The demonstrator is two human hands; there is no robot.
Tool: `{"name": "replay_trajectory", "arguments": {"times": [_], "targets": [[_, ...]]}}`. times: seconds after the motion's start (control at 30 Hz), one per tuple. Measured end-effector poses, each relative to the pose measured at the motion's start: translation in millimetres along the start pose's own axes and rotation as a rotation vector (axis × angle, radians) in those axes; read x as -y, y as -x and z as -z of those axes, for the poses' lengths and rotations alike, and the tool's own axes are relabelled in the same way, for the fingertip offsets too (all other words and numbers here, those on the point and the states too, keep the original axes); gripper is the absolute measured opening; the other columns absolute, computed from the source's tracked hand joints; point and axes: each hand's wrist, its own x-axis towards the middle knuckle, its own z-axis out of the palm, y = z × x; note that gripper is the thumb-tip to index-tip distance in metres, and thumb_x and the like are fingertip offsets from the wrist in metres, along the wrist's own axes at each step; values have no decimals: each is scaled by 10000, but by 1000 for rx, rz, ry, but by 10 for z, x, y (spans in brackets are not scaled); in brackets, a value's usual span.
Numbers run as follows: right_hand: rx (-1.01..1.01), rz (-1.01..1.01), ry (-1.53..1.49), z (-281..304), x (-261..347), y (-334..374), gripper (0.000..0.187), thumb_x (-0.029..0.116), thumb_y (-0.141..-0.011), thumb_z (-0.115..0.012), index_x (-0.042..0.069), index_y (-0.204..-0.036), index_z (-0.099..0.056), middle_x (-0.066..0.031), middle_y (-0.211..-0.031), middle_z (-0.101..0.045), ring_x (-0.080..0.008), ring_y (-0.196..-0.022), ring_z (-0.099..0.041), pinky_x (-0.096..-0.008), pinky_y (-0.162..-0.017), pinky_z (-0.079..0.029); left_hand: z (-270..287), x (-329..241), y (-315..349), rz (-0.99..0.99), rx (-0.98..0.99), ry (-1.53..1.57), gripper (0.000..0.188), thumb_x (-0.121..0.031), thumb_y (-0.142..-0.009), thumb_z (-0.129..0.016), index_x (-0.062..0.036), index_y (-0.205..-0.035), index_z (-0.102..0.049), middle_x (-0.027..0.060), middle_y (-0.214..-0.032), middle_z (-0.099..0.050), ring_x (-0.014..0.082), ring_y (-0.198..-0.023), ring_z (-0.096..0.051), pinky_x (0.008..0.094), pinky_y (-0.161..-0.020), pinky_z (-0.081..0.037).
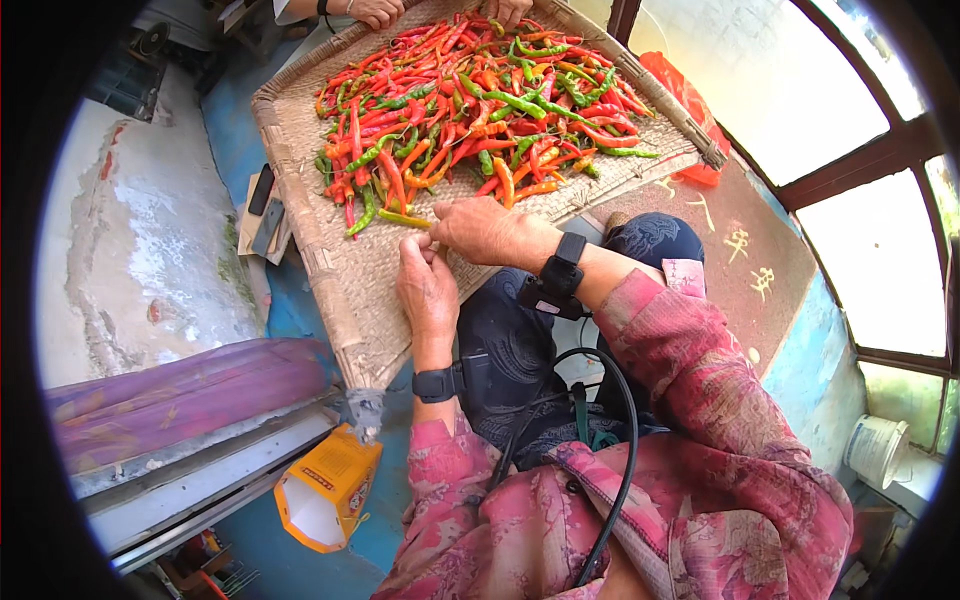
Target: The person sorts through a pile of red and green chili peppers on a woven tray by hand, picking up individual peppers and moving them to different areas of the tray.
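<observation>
A heap of red, orange and green chili peppers covers most of a woven tray in front of me. One yellow-green chili pepper sticks out to the left from between my fingertips, low over the tray's near part. My right hand is closed at the pepper's right end, its fingers bent over it. Just below, my left hand is closed too, thumb and fingertips pressed at the same end. My fingers hide that end of the pepper. Both wrists wear black bands.
Another person's hands rest at the tray's far edge. An orange-yellow box stands below the tray's near left corner. Two dark phones lie left of the tray. A red plastic bag lies right, and a white bucket stands farther right.
</observation>
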Motion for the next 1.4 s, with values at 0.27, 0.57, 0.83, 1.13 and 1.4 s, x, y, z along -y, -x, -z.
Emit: {"name": "replay_trajectory", "arguments": {"times": [0.27, 0.57, 0.83, 1.13, 1.4], "targets": [[-51, -217, -25, 416, -96, -102, 248, 254, -801, -546, 25, -803, -641, -176, -762, -640, -328, -749, -639, -431, -659, -507, 281, 23, -215, 59, -124, 69, 143, -67, -853, -499, -3, -976, -530, 150, -816, -581, 273, -725, -582, 373, -683, -459], [-846, -339, -535, 812, -492, -133, 330, 219, -827, -557, -54, -1006, -598, -145, -673, -604, -224, -617, -594, -349, -601, -472, 3, 199, -764, -242, 134, -581, 202, -55, -786, -538, -69, -985, -570, 131, -939, -544, 320, -932, -530, 425, -752, -460], [-702, -196, -641, 930, -362, 30, 278, 193, -821, -579, -36, -974, -616, -101, -688, -601, -176, -642, -580, -321, -598, -464, -143, 376, -978, -282, 255, -721, 215, -11, -747, -551, -86, -948, -564, 162, -960, -475, 349, -908, -516, 437, -738, -456], [-587, -137, -560, 801, -347, -31, 203, 160, -806, -561, -1, -902, -636, -155, -744, -637, -252, -696, -632, -357, -657, -488, 139, 326, -838, -185, -102, -1, 136, 3, -780, -545, -6, -910, -508, 138, -843, -543, 249, -754, -563, 368, -654, -459], [-261, -102, -362, 363, -29, -55, 310, 227, -764, -634, 45, -1013, -601, -203, -843, -632, -338, -872, -615, -433, -748, -478, 146, -107, -444, 146, -211, 707, 148, -134, -902, -525, -10, -965, -473, 88, -821, -568, 136, -676, -595, 256, -614, -514]]}}
